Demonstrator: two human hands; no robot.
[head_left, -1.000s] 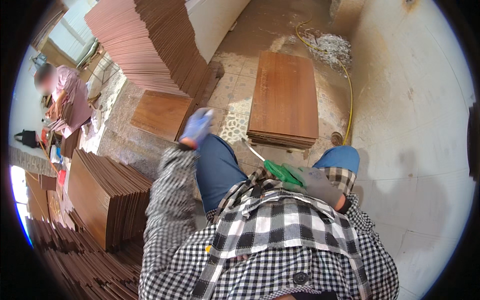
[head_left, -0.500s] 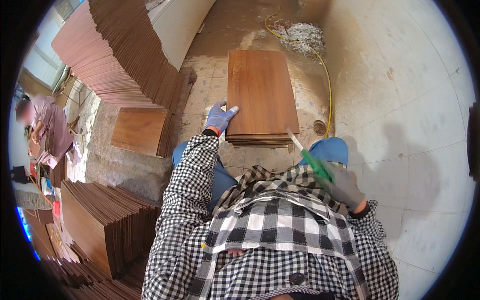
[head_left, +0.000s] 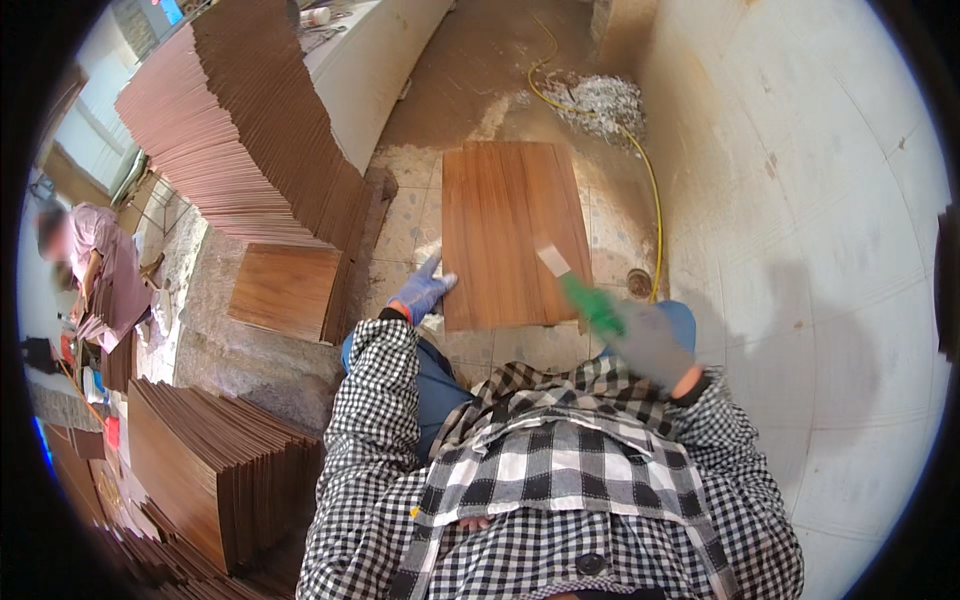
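Note:
A wood-grain brown board (head_left: 510,230) lies flat in front of me, and another board's edge peeks out behind its far left corner. My left hand (head_left: 422,292), in a bluish-purple glove, is at the board's left edge with fingers apart, the thumb touching the edge. My right hand (head_left: 655,345), in a grey glove and blurred by motion, grips a green-handled scraper (head_left: 592,305). Its flat pale end is over the right part of the board; whether it touches the surface I cannot tell.
Tall leaning stacks of thin boards (head_left: 250,130) stand at the left, with a lower stack (head_left: 285,290) beside them and another (head_left: 220,460) nearer. A person in pink (head_left: 105,265) sits far left. A yellow hose (head_left: 655,200) runs past white debris (head_left: 600,105) along the right wall (head_left: 800,200).
My right hand has swung forward and left, carrying the scraper over the board. My left hand has shifted slightly left, its thumb now at the board's edge. The layered front edges are hidden now.

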